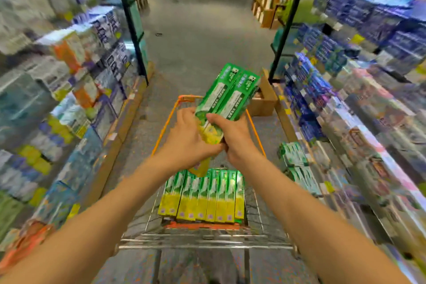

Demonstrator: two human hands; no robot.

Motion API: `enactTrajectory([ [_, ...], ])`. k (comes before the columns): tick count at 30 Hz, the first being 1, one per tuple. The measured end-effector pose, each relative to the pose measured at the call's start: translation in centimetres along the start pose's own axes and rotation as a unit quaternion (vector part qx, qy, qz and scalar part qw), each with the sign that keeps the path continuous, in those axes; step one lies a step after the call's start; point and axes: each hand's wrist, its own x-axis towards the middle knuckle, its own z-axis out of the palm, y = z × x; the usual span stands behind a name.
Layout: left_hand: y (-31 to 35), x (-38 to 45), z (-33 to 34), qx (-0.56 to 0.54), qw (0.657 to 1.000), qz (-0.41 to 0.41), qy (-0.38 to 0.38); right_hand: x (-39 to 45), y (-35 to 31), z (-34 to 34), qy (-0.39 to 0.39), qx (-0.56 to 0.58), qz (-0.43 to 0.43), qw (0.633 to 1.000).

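The pair of green boxes (227, 97) sits just above the centre of the frame. They are held side by side and tilted, with their far ends pointing toward the upper right. Both are long, flat cartons, bright green with a white label band, fading to yellow at the near end, and they look like toothpaste (the print is too blurred to read). The left hand (190, 143) curls round the yellow end from the left and below. The right hand (234, 137) clamps the same end from the right, thumb on top. Gripping one end with both hands probably keeps the two cartons squared together as a single bundle.

Directly below, in the lower centre, the shopping cart (164, 127) with its orange rim holds a row of matching cartons (207, 196), packed edge to edge with yellow ends nearest. The held pair hovers over the cart's far half, well above that row. At right centre, a low shelf (322, 193) carries more of the same green packs (294, 159). A cardboard box (265, 101) stands on the floor beyond the cart.
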Motion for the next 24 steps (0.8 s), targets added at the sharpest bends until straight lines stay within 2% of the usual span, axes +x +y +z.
enactTrajectory([
  [4, -3.7, 4.0, -0.6, -0.106, 0.985, -0.1, -0.094, 4.4, 1.4, -0.4, -0.045, -0.057, 0.051, 0.996],
  [7, -6.7, 6.7, 0.0, -0.123, 0.975, -0.124, -0.134, 7.8, 3.0, -0.1, -0.089, -0.109, 0.1, 0.985],
  [11, -11.0, 8.3, 2.3, -0.148, 0.964, -0.178, -0.129, 11.0, 5.9, 0.6, -0.132, -0.159, 0.157, 0.966],
  [13, -13.7, 8.7, 3.8, -0.158, 0.955, -0.219, -0.126, 12.6, 7.8, 0.4, -0.119, -0.169, 0.169, 0.964],
  [15, -17.1, 8.7, 5.9, -0.131, 0.95, -0.257, -0.12, 14.5, 10.3, -0.6, -0.079, -0.175, 0.186, 0.964],
  [18, -21.9, 8.4, 9.7, -0.008, 0.94, -0.306, -0.152, 17.0, 15.0, -2.8, -0.012, -0.195, 0.255, 0.947],
  [21, -25.1, 7.2, 13.3, 0.084, 0.908, -0.347, -0.221, 17.5, 19.6, -5.1, 0.031, -0.231, 0.317, 0.919],
  [24, -29.9, 7.4, 17.4, 0.116, 0.879, -0.389, -0.25, 18.1, 23.3, -7.2, 0.051, -0.315, 0.336, 0.886],
])
